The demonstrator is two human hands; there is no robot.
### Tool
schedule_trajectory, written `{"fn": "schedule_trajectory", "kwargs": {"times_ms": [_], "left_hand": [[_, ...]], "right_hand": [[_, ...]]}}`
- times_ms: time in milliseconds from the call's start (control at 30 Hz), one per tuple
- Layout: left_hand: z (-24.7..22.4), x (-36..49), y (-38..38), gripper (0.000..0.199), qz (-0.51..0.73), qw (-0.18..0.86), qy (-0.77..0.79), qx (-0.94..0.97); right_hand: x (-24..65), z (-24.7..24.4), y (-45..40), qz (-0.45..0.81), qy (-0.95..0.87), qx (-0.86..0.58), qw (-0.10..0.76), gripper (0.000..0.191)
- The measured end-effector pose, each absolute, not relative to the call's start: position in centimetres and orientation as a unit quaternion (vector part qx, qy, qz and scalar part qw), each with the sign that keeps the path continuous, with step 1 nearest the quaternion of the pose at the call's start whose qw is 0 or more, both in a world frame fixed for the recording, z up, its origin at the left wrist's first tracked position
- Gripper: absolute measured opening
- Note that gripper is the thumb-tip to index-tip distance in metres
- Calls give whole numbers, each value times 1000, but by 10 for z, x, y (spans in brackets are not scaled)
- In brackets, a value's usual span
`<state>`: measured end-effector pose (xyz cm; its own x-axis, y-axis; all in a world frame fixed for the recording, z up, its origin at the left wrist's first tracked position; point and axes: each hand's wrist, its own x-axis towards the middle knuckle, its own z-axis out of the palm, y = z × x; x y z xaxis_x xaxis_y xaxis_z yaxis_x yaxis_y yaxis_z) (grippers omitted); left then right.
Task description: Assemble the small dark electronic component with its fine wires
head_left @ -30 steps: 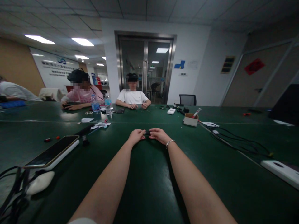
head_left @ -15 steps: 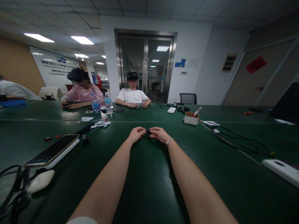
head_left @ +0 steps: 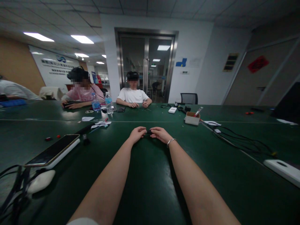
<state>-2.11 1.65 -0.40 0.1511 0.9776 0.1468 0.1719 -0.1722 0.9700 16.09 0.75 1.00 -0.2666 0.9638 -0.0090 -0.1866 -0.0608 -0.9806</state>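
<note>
Both my arms reach forward over the dark green table [head_left: 150, 187]. Between my fingertips is a small black object [head_left: 148, 132], too small and dark to tell its kind. My left hand [head_left: 137, 135] pinches its left end with thumb and fingers. My right hand [head_left: 160, 134], with a silver bangle [head_left: 171, 142] at the wrist, pinches the right end. The fingers of both hands hide part of the object. It is held close above the tabletop or on it; I cannot tell which.
At my left lie a phone on a white block [head_left: 55, 150], a white mouse-shaped item [head_left: 41, 182] and black cables. A small box [head_left: 192, 118] with a pen-like item stands ahead right. Water bottles [head_left: 109, 103] and two seated people are across the table. Cables [head_left: 241, 142] run at right.
My hands stay nearly in place around the small black object. The view has shifted very slightly; nothing else has visibly moved.
</note>
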Motion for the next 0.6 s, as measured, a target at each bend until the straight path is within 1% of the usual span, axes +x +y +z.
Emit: {"fn": "schedule_trajectory", "kwargs": {"times_ms": [100, 267, 433, 533, 600], "left_hand": [[-3, -20, 15, 32, 455, 450, 477, 602], [-3, -20, 14, 30, 444, 421, 477, 632], [-3, -21, 14, 37, 436, 416, 490, 630], [-3, -21, 14, 32, 422, 383, 492, 658], [-3, -21, 14, 30, 424, 379, 491, 660]], "right_hand": [[161, 10, 8, 620, -503, -382, 466, 12], [161, 9, 8, 620, -509, -379, 461, 11], [161, 10, 7, 621, -509, -378, 461, 11], [161, 11, 6, 621, -506, -380, 462, 11], [161, 11, 6, 620, -506, -382, 461, 11]]}}
